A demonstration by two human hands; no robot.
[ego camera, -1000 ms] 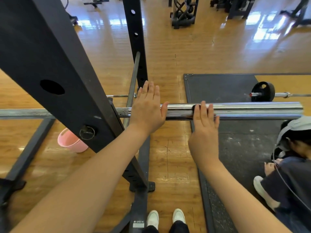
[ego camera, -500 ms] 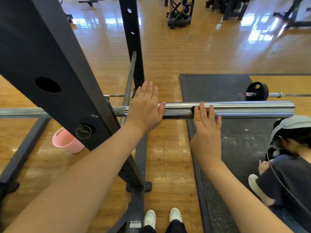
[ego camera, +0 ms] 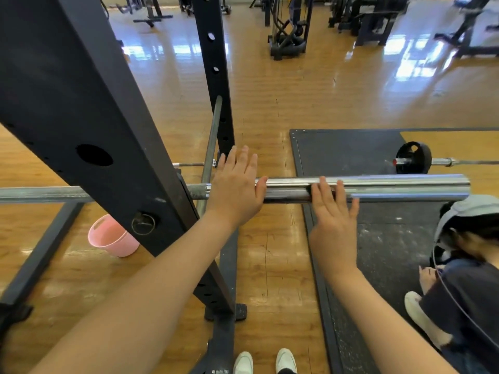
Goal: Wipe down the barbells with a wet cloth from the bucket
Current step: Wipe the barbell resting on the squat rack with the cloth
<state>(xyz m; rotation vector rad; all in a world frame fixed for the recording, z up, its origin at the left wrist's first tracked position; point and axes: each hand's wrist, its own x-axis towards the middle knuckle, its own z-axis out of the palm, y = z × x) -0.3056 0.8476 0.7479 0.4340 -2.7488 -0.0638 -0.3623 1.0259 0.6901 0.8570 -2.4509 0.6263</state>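
A chrome barbell [ego camera: 405,187] lies level across the view at waist height and passes behind a black rack post. My left hand [ego camera: 235,190] lies flat over the bar where the thin shaft meets the thick sleeve, with the thumb on the sleeve. My right hand [ego camera: 334,228] is a little to the right, its fingers straight and apart and only the fingertips on the sleeve. A dark patch shows by those fingertips; I cannot tell whether it is a cloth or a reflection. The pink bucket [ego camera: 110,238] stands on the floor at lower left, partly hidden by the post.
The black rack post [ego camera: 81,103] slants across the left, with a second upright [ego camera: 213,76] behind. A person [ego camera: 464,265] crouches at the right on a black rubber mat [ego camera: 351,149]. Another barbell with a small black plate [ego camera: 413,157] lies on the mat. Gym machines stand far back.
My right hand has drawn back slightly, so only its fingertips rest on the sleeve. The left hand stays in the same place on the bar. The view has tilted up a little.
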